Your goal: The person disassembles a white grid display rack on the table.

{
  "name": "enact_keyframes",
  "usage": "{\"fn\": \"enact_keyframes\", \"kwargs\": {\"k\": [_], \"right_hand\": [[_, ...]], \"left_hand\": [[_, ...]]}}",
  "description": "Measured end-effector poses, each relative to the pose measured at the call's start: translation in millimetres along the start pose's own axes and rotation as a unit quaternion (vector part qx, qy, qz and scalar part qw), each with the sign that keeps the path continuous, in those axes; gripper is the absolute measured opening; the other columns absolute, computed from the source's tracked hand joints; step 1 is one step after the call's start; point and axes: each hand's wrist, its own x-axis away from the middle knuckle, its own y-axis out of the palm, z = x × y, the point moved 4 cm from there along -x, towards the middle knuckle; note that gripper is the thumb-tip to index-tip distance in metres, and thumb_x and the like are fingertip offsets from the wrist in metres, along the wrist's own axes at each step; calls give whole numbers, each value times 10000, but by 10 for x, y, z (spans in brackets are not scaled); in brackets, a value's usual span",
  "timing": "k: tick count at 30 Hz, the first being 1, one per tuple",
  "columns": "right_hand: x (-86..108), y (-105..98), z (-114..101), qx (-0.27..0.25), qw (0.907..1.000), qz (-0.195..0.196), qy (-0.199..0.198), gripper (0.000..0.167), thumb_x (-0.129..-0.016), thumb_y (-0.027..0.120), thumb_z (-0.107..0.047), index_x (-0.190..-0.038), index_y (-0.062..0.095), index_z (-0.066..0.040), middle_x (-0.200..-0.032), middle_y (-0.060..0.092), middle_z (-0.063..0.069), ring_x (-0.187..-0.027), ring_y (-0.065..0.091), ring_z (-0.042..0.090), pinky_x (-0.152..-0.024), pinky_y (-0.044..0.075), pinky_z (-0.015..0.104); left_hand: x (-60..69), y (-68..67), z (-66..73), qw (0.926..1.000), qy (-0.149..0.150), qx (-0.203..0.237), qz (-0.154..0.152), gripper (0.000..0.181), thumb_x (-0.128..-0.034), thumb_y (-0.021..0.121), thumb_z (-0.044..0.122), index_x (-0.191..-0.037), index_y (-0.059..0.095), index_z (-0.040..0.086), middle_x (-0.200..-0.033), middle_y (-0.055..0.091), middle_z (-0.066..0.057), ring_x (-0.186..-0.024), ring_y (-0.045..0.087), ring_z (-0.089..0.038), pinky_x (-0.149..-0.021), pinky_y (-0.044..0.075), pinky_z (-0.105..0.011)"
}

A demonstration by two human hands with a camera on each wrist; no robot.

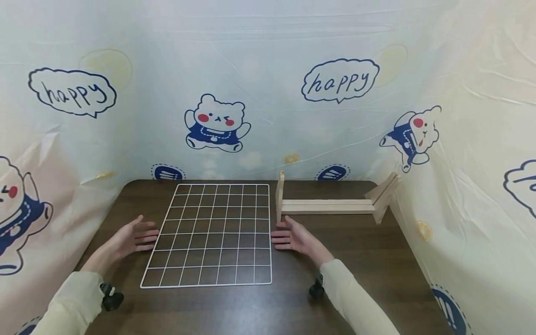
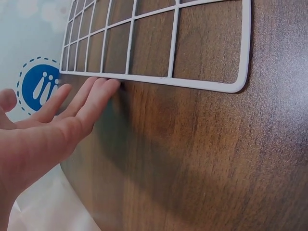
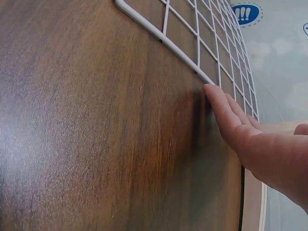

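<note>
A white wire grid panel point(image 1: 220, 234) lies flat on the dark wooden table. My left hand point(image 1: 131, 238) is at the panel's left edge, palm turned inward, its fingers extended. In the left wrist view, the fingertips point(image 2: 114, 83) meet the panel's rim. On the opposite side, my right hand point(image 1: 295, 236) reaches the right edge with fingers extended too. The right wrist view has a fingertip point(image 3: 210, 88) against the white rim. Neither hand curls round the wire.
Behind my right hand stands a pale wooden frame point(image 1: 328, 207) with two upright ends joined by slats. Its left end is close to the panel. The table point(image 1: 234, 311) meets a printed sheet point(image 1: 268, 60) at its back and sides.
</note>
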Motion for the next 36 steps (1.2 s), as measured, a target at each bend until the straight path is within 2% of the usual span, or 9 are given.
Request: {"fn": "enact_keyframes", "kwargs": {"k": [4, 13, 17, 21, 24, 28, 30, 33, 36], "right_hand": [[1, -5, -7, 101, 9999, -3, 0, 648, -1061, 190, -423, -1499, 167, 54, -1450, 306, 364, -1314, 363, 481, -1060, 322, 559], [48, -71, -24, 89, 9997, -206, 4, 610, -1069, 196, -386, -1501, 190, 44, -1465, 301, 346, -1327, 360, 458, -1061, 327, 545], [103, -132, -50, 83, 9996, -275, -25, 600, -1072, 211, -368, -1503, 180, 48, -1472, 292, 342, -1338, 346, 451, -1060, 331, 541], [191, -232, -130, 76, 9992, -361, -142, 592, -1076, 199, -343, -1508, 136, 57, -1480, 271, 340, -1353, 312, 456, -1070, 319, 532], [286, -347, -243, 73, 9989, -261, -394, 571, -1077, 186, -311, -1507, 125, 60, -1481, 269, 337, -1358, 293, 459, -1076, 312, 524], [421, -488, -375, 127, 9975, -57, -697, 549, -1082, 183, -287, -1505, 143, 60, -1478, 283, 329, -1357, 296, 455, -1082, 301, 521], [482, -544, -406, 230, 9966, 59, -786, 546, -1084, 189, -285, -1501, 155, 65, -1477, 281, 330, -1352, 308, 451, -1082, 299, 521], [574, -623, -405, 637, 9925, 456, -940, 535, -1084, 232, -284, -1490, 218, 64, -1465, 315, 320, -1337, 344, 442, -1065, 335, 506], [675, -687, -379, 1273, 9786, 1065, -1215, 528, -1073, 311, -296, -1465, 304, 58, -1429, 396, 297, -1303, 404, 436, -1023, 400, 485]], "left_hand": [[22, -17, -9, 9999, 62, 28, 77, 864, -1009, 193, 574, -1480, -3, -122, -1479, 245, -364, -1218, 497, -308, -1014, 397, -533], [84, -5, -42, 9998, 172, 96, 104, 819, -1024, 238, 532, -1482, 57, -122, -1416, 427, -265, -1164, 548, -251, -997, 423, -506], [107, 38, -6, 9991, 376, -23, 176, 802, -1027, 243, 527, -1482, 105, -118, -1412, 449, -239, -1184, 536, -257, -994, 431, -485], [117, 139, 53, 9955, 749, -216, 539, 731, -1037, 284, 488, -1459, 228, -106, -1293, 579, -113, -1116, 582, -182, -973, 454, -467], [110, 283, 106, 9890, 1037, -362, 990, 673, -1044, 333, 438, -1437, 269, -105, -1194, 620, -14, -1017, 610, -75, -930, 493, -415], [108, 510, 183, 9771, 1265, -805, 1512, 672, -1052, 320, 409, -1447, 222, -127, -1331, 515, -235, -959, 562, 31, -895, 506, -328], [114, 616, 222, 9690, 1331, -1172, 1722, 664, -1058, 293, 398, -1455, 207, -126, -1408, 382, -339, -1034, 554, -42, -909, 498, -334], [117, 780, 262, 9585, 1447, -1583, 1879, 635, -1065, 272, 375, -1468, 197, -110, -1431, 316, -370, -1193, 502, -279, -966, 461, -434], [130, 968, 278, 9486, 1614, -1938, 1911, 618, -1068, 281, 358, -1484, 183, -88, -1458, 284, -355, -1317, 334, -459, -1038, 353, -543]]}}
